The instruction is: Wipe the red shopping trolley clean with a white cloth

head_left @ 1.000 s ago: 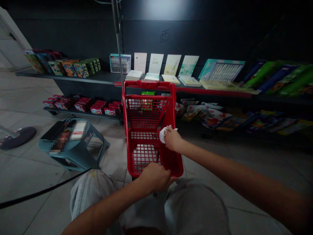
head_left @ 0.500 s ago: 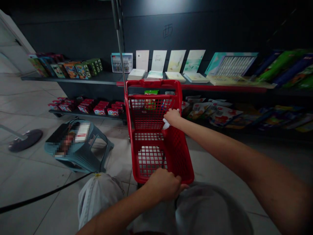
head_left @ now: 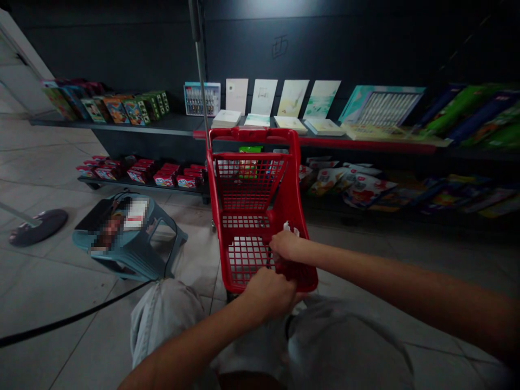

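Observation:
A small red shopping cart (head_left: pixel 225 260) with grid walls stands in front of my knees. My left hand (head_left: pixel 268 293) is closed at its near rim, the fingers curled over the edge and partly hidden. My right hand (head_left: pixel 286 246) is inside the basket, closed on a crumpled white tissue (head_left: pixel 286 226) and held against the right side wall. Only a bit of the tissue shows above the knuckles.
Behind the cart runs a dark shelf (head_left: pixel 174 123) with upright books (head_left: pixel 265 98) and pen sets. Snack bags (head_left: pixel 368 184) and red packs (head_left: pixel 166 176) lie below. A grey-blue stool (head_left: pixel 158 219) bearing items stands left, by a round stand base (head_left: pixel 38 227) and a black cable (head_left: pixel 81 322).
My right hand has moved down and nearer along the cart's right wall with the tissue. My left hand stays at the near rim. The view has shifted slightly.

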The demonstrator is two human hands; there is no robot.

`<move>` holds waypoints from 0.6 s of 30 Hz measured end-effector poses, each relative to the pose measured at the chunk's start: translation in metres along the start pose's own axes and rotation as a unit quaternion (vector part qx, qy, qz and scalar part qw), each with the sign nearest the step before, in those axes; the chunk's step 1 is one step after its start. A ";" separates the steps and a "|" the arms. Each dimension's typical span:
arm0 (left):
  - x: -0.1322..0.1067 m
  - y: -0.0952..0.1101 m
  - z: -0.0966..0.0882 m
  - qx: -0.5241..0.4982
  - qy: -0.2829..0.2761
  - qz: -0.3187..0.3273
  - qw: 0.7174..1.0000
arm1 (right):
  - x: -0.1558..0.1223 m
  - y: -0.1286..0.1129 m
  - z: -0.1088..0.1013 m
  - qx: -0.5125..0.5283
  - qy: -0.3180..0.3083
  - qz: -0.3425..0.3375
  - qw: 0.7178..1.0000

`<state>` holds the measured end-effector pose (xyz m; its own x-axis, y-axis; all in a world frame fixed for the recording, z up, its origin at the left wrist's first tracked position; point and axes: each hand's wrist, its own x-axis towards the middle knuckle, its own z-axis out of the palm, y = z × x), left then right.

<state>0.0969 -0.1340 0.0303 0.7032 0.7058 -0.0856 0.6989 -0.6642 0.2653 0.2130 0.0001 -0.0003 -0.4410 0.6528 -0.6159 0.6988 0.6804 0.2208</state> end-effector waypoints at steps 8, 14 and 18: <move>0.002 0.004 -0.003 0.007 -0.012 0.003 1.000 | -0.007 0.036 -0.019 -0.039 0.099 -0.017 0.994; 0.003 0.004 -0.004 0.023 -0.007 -0.007 1.000 | 0.025 0.061 -0.050 -0.033 0.161 0.131 0.978; 0.004 0.004 -0.001 0.022 0.006 -0.024 0.999 | 0.029 0.051 -0.041 -0.038 0.143 0.090 0.985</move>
<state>0.1023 -0.1332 0.0317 0.6670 0.7401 -0.0859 0.7372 -0.6390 0.2194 0.2135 0.0672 0.0241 -0.4625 0.8245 -0.3262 0.7402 0.5615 0.3699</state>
